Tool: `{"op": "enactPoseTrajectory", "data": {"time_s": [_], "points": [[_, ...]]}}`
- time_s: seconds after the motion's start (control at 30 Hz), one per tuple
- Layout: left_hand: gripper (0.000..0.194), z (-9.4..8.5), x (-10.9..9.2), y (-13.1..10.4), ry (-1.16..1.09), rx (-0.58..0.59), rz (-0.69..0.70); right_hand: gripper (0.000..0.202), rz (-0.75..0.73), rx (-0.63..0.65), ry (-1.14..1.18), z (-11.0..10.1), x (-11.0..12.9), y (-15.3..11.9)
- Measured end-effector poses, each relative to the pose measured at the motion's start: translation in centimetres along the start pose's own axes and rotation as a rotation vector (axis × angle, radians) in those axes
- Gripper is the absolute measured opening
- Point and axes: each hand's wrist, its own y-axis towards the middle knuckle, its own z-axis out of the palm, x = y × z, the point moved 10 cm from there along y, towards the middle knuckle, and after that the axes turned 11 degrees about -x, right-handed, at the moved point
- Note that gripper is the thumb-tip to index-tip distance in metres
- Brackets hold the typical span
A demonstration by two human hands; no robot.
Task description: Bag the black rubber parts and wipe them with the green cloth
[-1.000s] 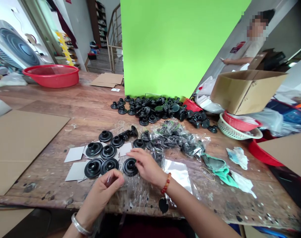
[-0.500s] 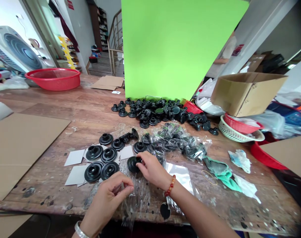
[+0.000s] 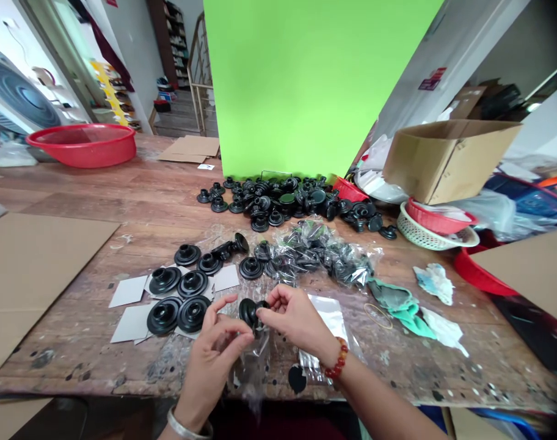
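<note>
My right hand [image 3: 297, 318] is closed, its thumb and fingers gripping the small end of a black round flanged piece [image 3: 247, 311]. The wide disc of that piece faces my left hand. My left hand [image 3: 218, 348] has its thumb and index finger pinched at the edge of a clear plastic bag [image 3: 253, 366], which hangs in front of the table edge. Left of my hands, black flanged discs [image 3: 193, 313] sit on white square cards [image 3: 131, 324]. Beyond my hands lie several similar pieces in clear bags [image 3: 310, 247].
A pile of loose black pieces [image 3: 278, 201] lies before a green board [image 3: 306, 85]. Flat clear bags [image 3: 327, 311], a green cloth [image 3: 393, 305] and a rubber band [image 3: 378, 315] are at right. Cardboard [image 3: 40, 269] covers the left. Baskets [image 3: 436, 235] hold a carton [image 3: 447, 159].
My right hand has lifted the black piece slightly nearer and turned it. My left hand has come in closer to it. The whole view has shifted slightly.
</note>
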Motion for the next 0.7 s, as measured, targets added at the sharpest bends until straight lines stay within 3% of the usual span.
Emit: {"op": "enactPoseTrajectory", "data": {"time_s": [0.17, 0.37, 0.53, 0.7], "points": [[0.018, 1.8, 2.9, -0.4, -0.241, 0.084, -0.352, 0.018, -0.013, 0.051, -0.018, 0.3, -0.1, -0.6], [0.034, 2.0, 6.4, -1.7, -0.509, -0.106, -0.719, 0.022, 0.072, 0.175, 0.199, 1.6, -0.9, -1.7], [0.039, 2.3, 6.4, -1.9, -0.559, -0.163, -0.729, 0.008, 0.043, 0.196, 0.191, 1.8, -1.9, -2.1], [0.034, 2.7, 5.8, -1.9, -0.573, -0.094, -0.641, 0.009, -0.121, 0.193, 0.042, 1.4, -0.1, -2.7]]}}
